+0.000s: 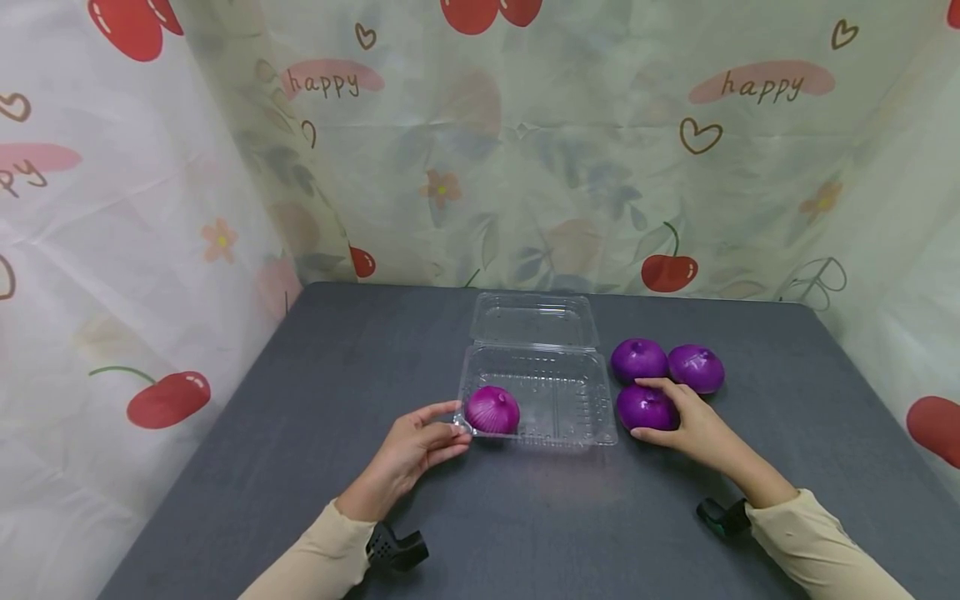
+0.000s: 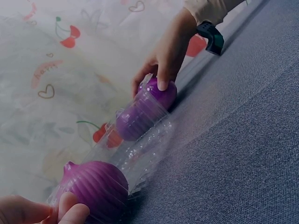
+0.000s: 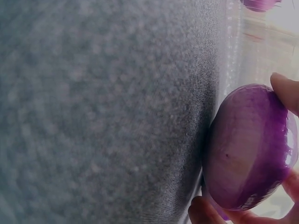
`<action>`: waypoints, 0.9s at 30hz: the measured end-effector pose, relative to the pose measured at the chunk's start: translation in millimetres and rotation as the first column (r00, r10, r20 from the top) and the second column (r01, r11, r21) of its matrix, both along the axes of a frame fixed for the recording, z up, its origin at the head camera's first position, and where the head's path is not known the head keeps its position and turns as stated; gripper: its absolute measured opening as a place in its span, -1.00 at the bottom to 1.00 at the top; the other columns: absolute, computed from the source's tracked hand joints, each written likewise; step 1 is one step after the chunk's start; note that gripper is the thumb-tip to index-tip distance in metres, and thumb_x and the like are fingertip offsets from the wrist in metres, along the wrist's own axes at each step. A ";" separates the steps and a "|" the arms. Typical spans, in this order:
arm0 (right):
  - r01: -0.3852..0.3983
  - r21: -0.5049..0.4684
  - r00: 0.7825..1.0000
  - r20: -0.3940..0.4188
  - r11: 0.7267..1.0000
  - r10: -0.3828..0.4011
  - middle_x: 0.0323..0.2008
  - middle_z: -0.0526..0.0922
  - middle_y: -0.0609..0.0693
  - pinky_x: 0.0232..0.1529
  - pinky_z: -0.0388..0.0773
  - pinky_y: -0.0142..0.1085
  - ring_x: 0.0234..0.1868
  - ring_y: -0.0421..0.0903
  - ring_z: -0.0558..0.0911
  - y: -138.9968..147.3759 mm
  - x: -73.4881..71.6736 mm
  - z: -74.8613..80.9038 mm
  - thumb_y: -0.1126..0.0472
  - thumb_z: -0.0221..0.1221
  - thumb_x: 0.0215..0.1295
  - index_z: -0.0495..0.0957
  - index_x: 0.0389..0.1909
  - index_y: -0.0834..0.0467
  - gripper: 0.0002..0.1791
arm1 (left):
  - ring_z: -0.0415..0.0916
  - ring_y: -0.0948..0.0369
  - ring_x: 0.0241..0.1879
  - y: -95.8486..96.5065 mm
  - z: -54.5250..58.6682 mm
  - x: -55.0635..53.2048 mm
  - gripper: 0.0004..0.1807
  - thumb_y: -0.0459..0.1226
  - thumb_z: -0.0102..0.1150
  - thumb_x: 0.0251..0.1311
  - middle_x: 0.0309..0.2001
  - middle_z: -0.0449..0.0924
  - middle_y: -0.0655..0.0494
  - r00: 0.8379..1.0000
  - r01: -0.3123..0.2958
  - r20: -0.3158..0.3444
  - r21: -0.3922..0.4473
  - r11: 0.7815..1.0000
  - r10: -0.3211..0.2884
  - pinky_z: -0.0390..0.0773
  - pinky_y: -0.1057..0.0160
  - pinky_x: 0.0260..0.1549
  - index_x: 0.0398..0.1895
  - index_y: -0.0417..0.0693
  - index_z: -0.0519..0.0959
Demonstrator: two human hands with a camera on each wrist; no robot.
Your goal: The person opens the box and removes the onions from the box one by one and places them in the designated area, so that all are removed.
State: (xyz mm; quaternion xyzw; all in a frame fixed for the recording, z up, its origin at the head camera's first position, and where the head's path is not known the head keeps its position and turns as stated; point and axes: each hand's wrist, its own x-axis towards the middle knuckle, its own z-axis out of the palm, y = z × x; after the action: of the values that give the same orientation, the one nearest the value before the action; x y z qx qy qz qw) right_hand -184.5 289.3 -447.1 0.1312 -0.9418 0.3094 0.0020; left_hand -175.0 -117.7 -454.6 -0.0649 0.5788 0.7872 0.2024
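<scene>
A clear plastic clamshell box (image 1: 562,408) lies on the table with its lid (image 1: 534,321) folded back, away from the person. One purple onion (image 1: 492,410) sits in its front left corner. The left hand (image 1: 411,450) pinches the box's left front corner, thumb and fingers close beside that onion. To the right of the box, the right hand (image 1: 703,427) grips another purple onion (image 1: 645,408), thumb on the near side and fingers over the far side. In the right wrist view this onion (image 3: 247,149) looks smooth and glossy, at the table surface.
Two more purple onions, one at the left (image 1: 639,360) and one at the right (image 1: 697,369), lie just behind the gripped one. A dark grey cloth covers the table (image 1: 360,350). Printed curtains (image 1: 525,167) hang behind it and at both sides.
</scene>
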 end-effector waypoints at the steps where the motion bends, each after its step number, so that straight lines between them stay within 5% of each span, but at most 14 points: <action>1: 0.000 0.001 1.000 0.002 1.000 0.000 0.18 0.37 0.38 0.03 0.48 0.31 0.15 0.32 0.41 0.0 -0.1 0.0 -0.11 0.39 0.07 0.32 0.31 0.09 -0.18 | 0.70 0.18 -0.31 0.0 -0.1 -0.1 -0.47 -0.53 0.11 0.23 -0.35 0.70 -0.04 1.000 0.000 0.001 0.000 1.000 0.000 0.71 0.17 -0.17 0.30 -0.26 0.37; 27: -0.013 0.000 1.000 0.014 1.000 0.013 0.15 0.39 0.35 0.03 0.48 0.27 0.14 0.25 0.41 -2.1 0.4 -0.5 -0.13 0.39 0.06 0.32 0.33 0.08 -0.17 | 0.70 0.18 -0.31 0.0 0.1 0.6 -0.47 -0.52 0.11 0.23 -0.35 0.69 -0.04 1.000 0.002 0.004 0.008 1.000 -0.002 0.71 0.17 -0.17 0.30 -0.27 0.37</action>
State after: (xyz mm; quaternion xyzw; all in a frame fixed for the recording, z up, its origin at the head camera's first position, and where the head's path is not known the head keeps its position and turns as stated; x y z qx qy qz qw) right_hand -184.0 287.3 -447.6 0.1351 -0.9410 0.3103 -0.0068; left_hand -174.4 -117.7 -454.5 -0.0650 0.5752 0.7893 0.2045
